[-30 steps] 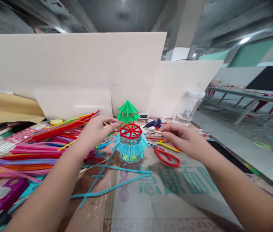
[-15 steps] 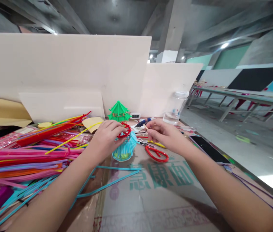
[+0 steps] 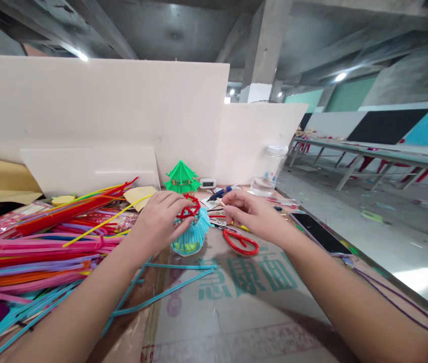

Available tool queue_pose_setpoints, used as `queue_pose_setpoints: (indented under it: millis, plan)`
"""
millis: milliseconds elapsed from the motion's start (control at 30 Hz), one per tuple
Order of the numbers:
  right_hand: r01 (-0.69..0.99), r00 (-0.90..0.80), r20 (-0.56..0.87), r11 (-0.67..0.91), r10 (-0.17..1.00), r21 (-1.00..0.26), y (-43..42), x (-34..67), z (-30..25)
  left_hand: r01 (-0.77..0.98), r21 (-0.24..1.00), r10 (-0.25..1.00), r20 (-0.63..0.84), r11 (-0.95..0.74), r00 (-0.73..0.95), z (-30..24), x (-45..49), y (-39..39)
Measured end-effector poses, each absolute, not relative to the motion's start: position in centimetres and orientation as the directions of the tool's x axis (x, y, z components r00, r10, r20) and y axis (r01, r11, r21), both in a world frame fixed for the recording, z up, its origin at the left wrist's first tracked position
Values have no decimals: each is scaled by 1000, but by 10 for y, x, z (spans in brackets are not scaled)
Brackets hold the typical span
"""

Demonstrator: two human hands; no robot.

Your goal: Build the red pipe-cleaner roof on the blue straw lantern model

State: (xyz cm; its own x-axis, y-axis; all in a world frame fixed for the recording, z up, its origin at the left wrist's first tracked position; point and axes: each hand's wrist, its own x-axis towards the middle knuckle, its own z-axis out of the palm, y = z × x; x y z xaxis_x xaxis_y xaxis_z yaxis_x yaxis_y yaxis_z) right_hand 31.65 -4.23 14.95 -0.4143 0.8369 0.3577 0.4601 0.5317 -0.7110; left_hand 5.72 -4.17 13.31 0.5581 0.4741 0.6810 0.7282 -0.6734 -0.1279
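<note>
My left hand (image 3: 156, 218) is closed with thumb and fingers on a small red frame (image 3: 195, 205) that looks made of pipe cleaners. Just under the frame is a light-blue ribbed, flared piece (image 3: 190, 237) with a yellow-green base. Behind them stands a green pointed model roof (image 3: 182, 176). My right hand (image 3: 250, 209) pinches a short pale stick (image 3: 220, 202), its tip pointing left toward the red frame and apart from it. Red-handled scissors (image 3: 241, 246) lie on the cardboard below my right hand.
Bundles of coloured pipe cleaners (image 3: 36, 247) cover the left side, with loose blue ones (image 3: 168, 297) nearer me. A phone (image 3: 320, 234) with a cord lies right. Behind are a lidded clear jar (image 3: 269, 171), a small digital clock (image 3: 208, 183) and upright white boards (image 3: 104, 106).
The view has shifted slightly, so everything sits a little further left. Both hands keep nearly the same pose, the left on the red frame and the right on the stick.
</note>
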Motion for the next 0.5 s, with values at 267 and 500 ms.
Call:
queue_pose_setpoints:
  millis: [267,500]
  plan:
    - [294,-424,361,503,830,-812,-42,286,122,699,27,534,666,-714,520,140,48,-38]
    - [257,-282,313,386,907,-886,-25,261,89,686,140,566,692,-714,448,136,50,-34]
